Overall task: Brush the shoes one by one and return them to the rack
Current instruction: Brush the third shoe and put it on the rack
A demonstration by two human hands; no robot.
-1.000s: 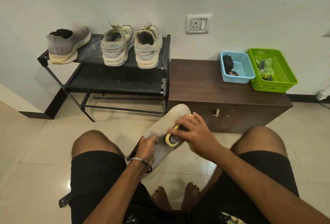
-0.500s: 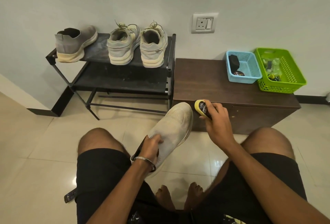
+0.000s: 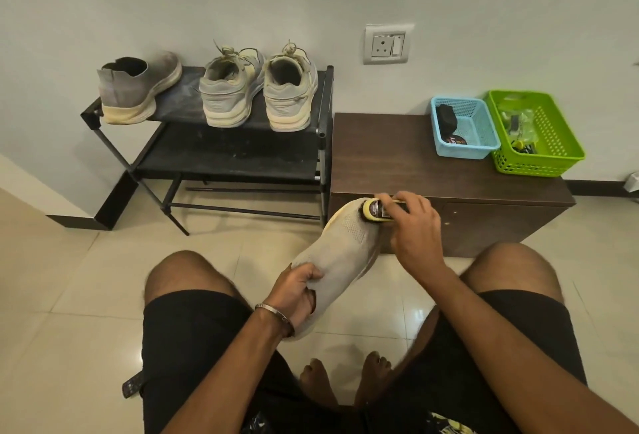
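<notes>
Between the knees, above the tiled floor (image 3: 69,295), a pale grey knit shoe (image 3: 340,254) is held in the air. The left hand (image 3: 294,295) grips it at the heel end, fingers curled over the collar, a metal bangle (image 3: 275,312) on that wrist. The right hand (image 3: 415,226) is up at the other end, wrapped around a yellow-backed brush (image 3: 378,209), and the brush's dark bristles sit right on the toe of the shoe. So one hand is at each end, heel low and near the body, toe high and away.

The shoe's long axis runs on a diagonal, from lower left by the left wrist up to the right, with the toe pointing toward the front edge of the dark wooden cabinet (image 3: 397,157). The upper faces the camera, the pale sole edge showing along the upper-left side.

Behind, the black rack (image 3: 224,157) carries three shoes on its top shelf: a matching grey slip-on (image 3: 138,88) at the left, lying side-on, and a pair of laced sneakers (image 3: 259,88), heels toward us. On the cabinet stand a blue basket (image 3: 480,129) and, touching it, a green basket (image 3: 553,129), both near the wall
</notes>
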